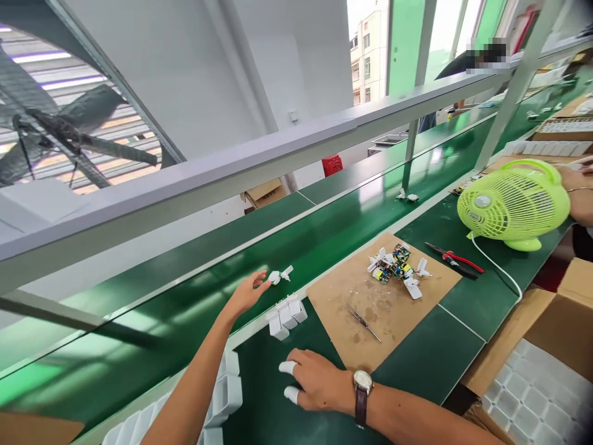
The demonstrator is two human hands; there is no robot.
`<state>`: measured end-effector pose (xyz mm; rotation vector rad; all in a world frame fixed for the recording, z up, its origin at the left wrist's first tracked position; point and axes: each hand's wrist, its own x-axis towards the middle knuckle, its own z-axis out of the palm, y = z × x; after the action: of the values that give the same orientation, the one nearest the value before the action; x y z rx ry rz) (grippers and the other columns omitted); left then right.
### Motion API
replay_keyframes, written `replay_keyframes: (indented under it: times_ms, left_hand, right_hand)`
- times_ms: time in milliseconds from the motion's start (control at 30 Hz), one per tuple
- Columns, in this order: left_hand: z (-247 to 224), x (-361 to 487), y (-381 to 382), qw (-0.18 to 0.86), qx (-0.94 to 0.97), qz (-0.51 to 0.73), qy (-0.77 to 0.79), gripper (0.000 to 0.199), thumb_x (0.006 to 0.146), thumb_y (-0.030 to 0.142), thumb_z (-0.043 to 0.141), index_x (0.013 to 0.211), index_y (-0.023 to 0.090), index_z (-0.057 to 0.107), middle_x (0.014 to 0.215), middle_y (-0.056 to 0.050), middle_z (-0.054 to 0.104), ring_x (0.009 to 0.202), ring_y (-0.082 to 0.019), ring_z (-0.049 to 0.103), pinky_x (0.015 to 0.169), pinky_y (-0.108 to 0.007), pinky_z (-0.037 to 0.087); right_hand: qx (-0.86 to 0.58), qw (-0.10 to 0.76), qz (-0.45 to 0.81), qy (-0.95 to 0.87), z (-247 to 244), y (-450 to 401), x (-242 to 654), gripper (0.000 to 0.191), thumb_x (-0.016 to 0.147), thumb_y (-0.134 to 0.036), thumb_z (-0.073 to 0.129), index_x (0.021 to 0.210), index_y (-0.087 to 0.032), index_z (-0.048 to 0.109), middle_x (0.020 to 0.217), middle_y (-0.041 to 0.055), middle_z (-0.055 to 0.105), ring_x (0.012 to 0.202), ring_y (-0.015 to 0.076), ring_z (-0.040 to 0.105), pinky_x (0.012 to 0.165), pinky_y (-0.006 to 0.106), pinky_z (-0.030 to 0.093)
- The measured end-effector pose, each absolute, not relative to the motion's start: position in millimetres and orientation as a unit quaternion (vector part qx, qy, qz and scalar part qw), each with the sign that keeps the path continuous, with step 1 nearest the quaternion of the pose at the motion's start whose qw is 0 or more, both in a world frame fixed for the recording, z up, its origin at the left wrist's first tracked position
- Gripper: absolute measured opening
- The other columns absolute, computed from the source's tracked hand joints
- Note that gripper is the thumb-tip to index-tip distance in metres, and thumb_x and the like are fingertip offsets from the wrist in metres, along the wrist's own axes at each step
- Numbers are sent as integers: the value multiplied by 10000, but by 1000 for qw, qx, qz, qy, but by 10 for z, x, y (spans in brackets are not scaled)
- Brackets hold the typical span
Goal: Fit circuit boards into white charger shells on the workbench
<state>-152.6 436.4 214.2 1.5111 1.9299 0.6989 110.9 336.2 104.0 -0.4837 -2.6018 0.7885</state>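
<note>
My left hand [249, 292] is stretched over the green conveyor belt [204, 303], fingers apart. Its fingertips come right up to a small white plastic part [280, 275] lying on the belt; whether they touch it I cannot tell. White finger covers sit on the thumb and a finger of my right hand [319, 378], which is held open over the green table [259, 402] with nothing in it. Just beyond that hand stand several white plastic housings [288, 316] in a short row. Tweezers [364, 321] lie on a brown cardboard sheet [324, 296] beside circuit boards with white parts [393, 266].
Red-handled pliers [456, 259] and a lime-green fan [514, 204] with a white cord are at the right. A carton of white housings [528, 389] stands below the table edge. More housings [227, 389] line the belt. A co-worker's arm [579, 191] shows behind the fan.
</note>
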Motion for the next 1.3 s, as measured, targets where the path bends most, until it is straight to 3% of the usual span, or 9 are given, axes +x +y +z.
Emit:
replay_keyframes:
  times_ms: [100, 233, 400, 633, 833, 933, 1033, 1133, 1300]
  left_hand:
    - [1985, -1497, 4593, 261, 558, 262, 743, 811, 616, 532, 801, 1294, 122, 627, 1481, -264, 565, 1353, -479, 550, 1135, -582, 409]
    - [1862, -1423, 4715, 246, 547, 285, 748, 580, 551, 430, 815, 1062, 182, 699, 1327, -189, 684, 1322, -439, 580, 1065, -510, 489]
    - [2131, -1442, 4685, 288, 490, 357, 741, 487, 674, 495, 690, 998, 131, 684, 919, -124, 736, 834, -282, 711, 713, -383, 586]
    - [2680, -1272, 3770, 382, 460, 471, 648, 470, 844, 545, 614, 1111, 165, 689, 900, -58, 720, 719, -188, 665, 626, -296, 565]
    - [2363, -463, 2773, 525, 633, 159, 546, 406, 967, 565, 554, 1043, 228, 768, 793, -31, 740, 624, -171, 652, 575, -267, 508]
    - [2176, -328, 2577, 424, 705, 135, 553, 365, 1000, 501, 539, 1160, 252, 752, 867, -39, 780, 700, -194, 703, 639, -280, 530]
    - [2206, -564, 2450, 233, 709, 183, 640, 360, 978, 456, 615, 1269, 260, 697, 1135, -72, 767, 979, -253, 718, 861, -363, 571]
    - [2280, -987, 2300, 53, 677, 170, 714, 275, 942, 411, 680, 1125, 215, 739, 1163, -106, 727, 1133, -312, 637, 998, -478, 534]
    - [2043, -1281, 2032, -97, 649, 91, 749, 147, 865, 310, 755, 825, 169, 750, 1171, -176, 677, 1184, -411, 557, 950, -595, 532]
  right_hand:
    - [-165, 203, 270, -927, 993, 3385, 1080, 451, 883, -374, 688, 1254, -119, 654, 1188, 156, 664, 939, 281, 665, 866, 393, 563]
    - [-152, 224, 255, -928, 905, 3446, 1037, 419, 889, -400, 686, 1215, -138, 667, 1142, 123, 685, 903, 247, 676, 834, 345, 564]
    - [-162, 227, 251, -927, 910, 3473, 1023, 405, 895, -377, 682, 1218, -134, 663, 1147, 117, 684, 868, 229, 678, 803, 325, 572]
    - [-227, 221, 293, -902, 1214, 3602, 1210, 395, 950, -271, 604, 1329, -160, 604, 1212, 123, 648, 928, 240, 671, 819, 348, 564]
    - [-261, 249, 329, -873, 1162, 3811, 1314, 379, 935, -148, 516, 1302, -160, 608, 1148, 126, 643, 845, 220, 630, 804, 378, 554]
    - [-259, 282, 332, -862, 1080, 3821, 1341, 377, 962, -195, 481, 1317, -169, 606, 1098, 118, 648, 809, 219, 616, 791, 403, 555]
    - [-258, 294, 343, -854, 1074, 3799, 1363, 370, 985, -283, 486, 1316, -183, 615, 1069, 106, 668, 816, 226, 621, 786, 413, 561]
    - [-278, 284, 367, -841, 1168, 3780, 1366, 358, 1000, -358, 491, 1289, -200, 634, 1057, 85, 696, 834, 223, 633, 808, 408, 566]
    - [-309, 212, 415, -829, 1469, 3620, 1376, 372, 991, -397, 557, 1293, -192, 628, 1011, 65, 730, 904, 215, 677, 875, 384, 564]
